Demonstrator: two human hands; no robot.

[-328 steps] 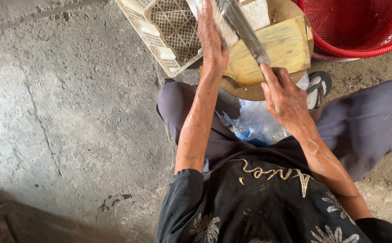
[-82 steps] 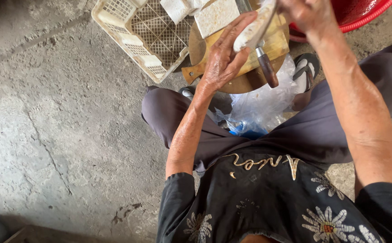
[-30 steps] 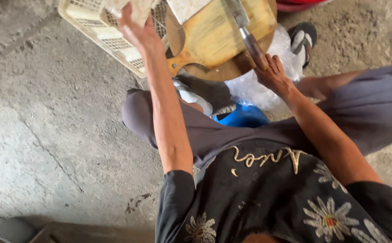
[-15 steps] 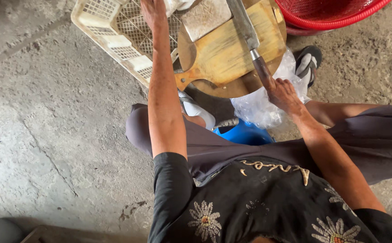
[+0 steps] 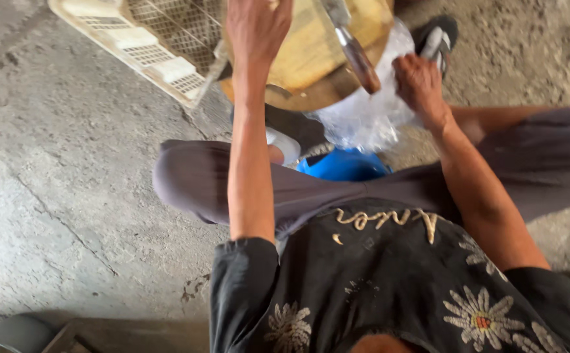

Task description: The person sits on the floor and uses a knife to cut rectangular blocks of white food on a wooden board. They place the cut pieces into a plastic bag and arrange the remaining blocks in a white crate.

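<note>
We noted the round wooden board (image 5: 311, 65) set above the knees, a pale plastic crate (image 5: 148, 46) touching its left rim. Judged step: a pause between cuts. The knife (image 5: 357, 59) lay on the board, handle toward the right hand (image 5: 419, 82), which was curled on the clear plastic bag (image 5: 363, 117), just beside the handle, not gripping it. Left hand (image 5: 255, 26) reached over the board; fingers cropped, state undetermined. Next move calls for regripping the handle.
</note>
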